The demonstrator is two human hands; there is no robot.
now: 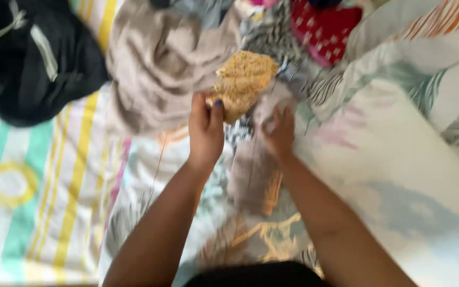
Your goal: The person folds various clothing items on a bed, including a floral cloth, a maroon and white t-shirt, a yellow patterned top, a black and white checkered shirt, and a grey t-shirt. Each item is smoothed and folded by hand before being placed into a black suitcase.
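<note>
Both my hands at the yellow cloth on the bed.

My left hand (205,130) pinches the lower edge of the yellow cloth (243,79), thumb and fingers closed on it. My right hand (280,133), just right of the yellow cloth, grips a grey cloth (253,170); motion blur hides how tightly. A beige garment (158,64) lies left of the yellow cloth, a black one (33,58) farther left.

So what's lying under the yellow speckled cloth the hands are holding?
Beneath the yellow speckled cloth, a beige garment and a black-and-white patterned fabric show around its edges. What lies directly underneath is covered.
</note>
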